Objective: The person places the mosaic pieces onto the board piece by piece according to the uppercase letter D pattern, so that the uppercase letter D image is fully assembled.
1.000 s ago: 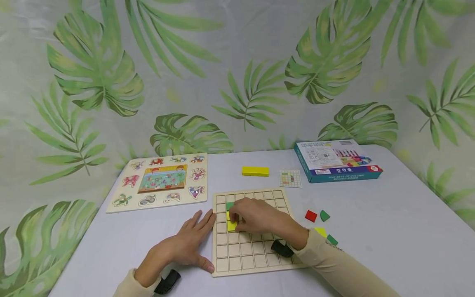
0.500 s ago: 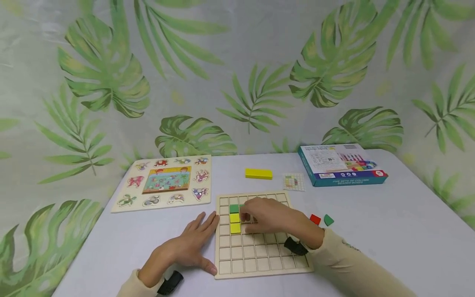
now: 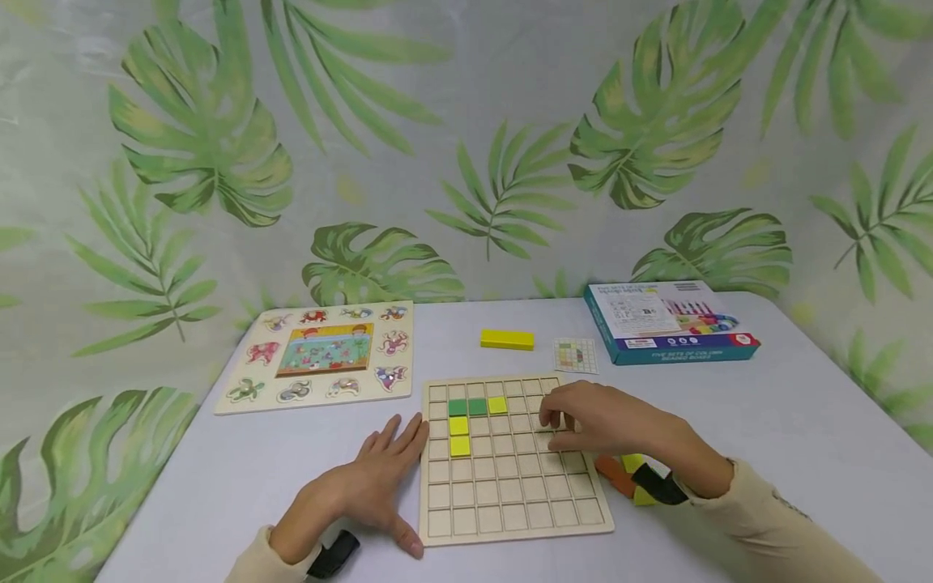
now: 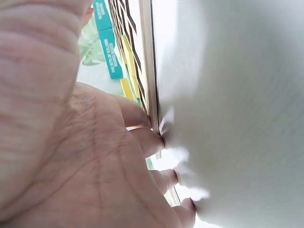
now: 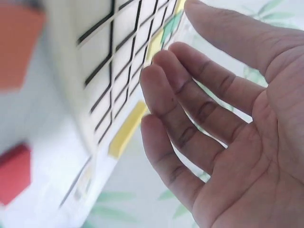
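While the left hand (image 3: pixel 370 486), spread, touches the grid board (image 3: pixel 492 492), right hand (image 3: pixel 608 417) above it, loosely curved, empty

- On the teal box (image 3: pixel 670 324) at the back of the table, I can read "FIVE SETS OF COLUMN BEADED BOXES" in capitals along its front edge.
- Its top carries more print and a white sticker (image 3: pixel 632 313), too small for me to make out.
- The red badge (image 3: pixel 743 340) at its front corner has a mark I can't read.
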### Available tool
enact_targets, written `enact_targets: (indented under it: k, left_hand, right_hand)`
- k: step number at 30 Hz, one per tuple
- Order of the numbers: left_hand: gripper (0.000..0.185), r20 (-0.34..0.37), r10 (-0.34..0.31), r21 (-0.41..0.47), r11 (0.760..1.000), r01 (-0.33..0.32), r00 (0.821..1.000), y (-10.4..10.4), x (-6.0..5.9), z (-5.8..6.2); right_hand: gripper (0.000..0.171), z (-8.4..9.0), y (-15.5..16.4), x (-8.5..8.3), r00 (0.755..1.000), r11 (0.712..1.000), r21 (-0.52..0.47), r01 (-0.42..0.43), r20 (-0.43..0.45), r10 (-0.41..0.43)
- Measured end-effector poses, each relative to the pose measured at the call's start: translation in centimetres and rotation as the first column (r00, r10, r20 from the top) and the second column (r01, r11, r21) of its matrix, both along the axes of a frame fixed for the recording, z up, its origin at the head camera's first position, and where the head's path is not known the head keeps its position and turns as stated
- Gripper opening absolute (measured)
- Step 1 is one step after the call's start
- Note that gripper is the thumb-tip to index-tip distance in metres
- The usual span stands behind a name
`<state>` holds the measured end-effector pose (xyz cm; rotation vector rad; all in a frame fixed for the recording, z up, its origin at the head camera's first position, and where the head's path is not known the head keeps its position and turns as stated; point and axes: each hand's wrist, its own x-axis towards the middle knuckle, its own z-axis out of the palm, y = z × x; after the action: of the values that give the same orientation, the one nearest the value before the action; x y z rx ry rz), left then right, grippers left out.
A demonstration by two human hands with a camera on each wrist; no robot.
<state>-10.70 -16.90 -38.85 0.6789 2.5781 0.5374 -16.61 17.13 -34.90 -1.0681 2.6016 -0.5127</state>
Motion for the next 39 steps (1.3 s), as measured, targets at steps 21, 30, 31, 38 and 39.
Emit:
enact_targets:
  k: [21,30,31,38,39]
  left_hand:
    - [0.136,-0.076,0.026,-0.058,0.998,-0.031,0.997,0.7,0.1,0.1]
    - [0.134,-0.034,0.047,-0.020,0.999,-0.047,0.998,0.6,0.4,0.0]
    - [0.134,-0.031,0.046,-0.018,0.999,-0.046,0.998,0.6,0.4,0.0]
    - [0.133,-0.023,0.035,-0.024,0.999,-0.036,0.999,0.6,0.3,0.2]
    - [0.133,-0.020,0.036,-0.022,0.999,-0.037,0.999,0.6,0.3,0.3]
  right_hand:
    - [0.031,0.7,7.1,0.9,0.980,0.992,0.037,0.122,0.155,-0.126]
    - [0.026,0.0,7.9,0.8,0.976,0.997,0.026,0.070,0.205,-0.074]
    - [0.026,-0.1,8.0,0.8,0.976,0.998,0.023,0.060,0.210,-0.063]
    - [0.023,-0.6,8.4,0.5,0.971,0.999,0.007,0.050,0.234,-0.051]
    - [0.024,-0.7,8.4,0.5,0.970,0.999,0.007,0.049,0.237,-0.049]
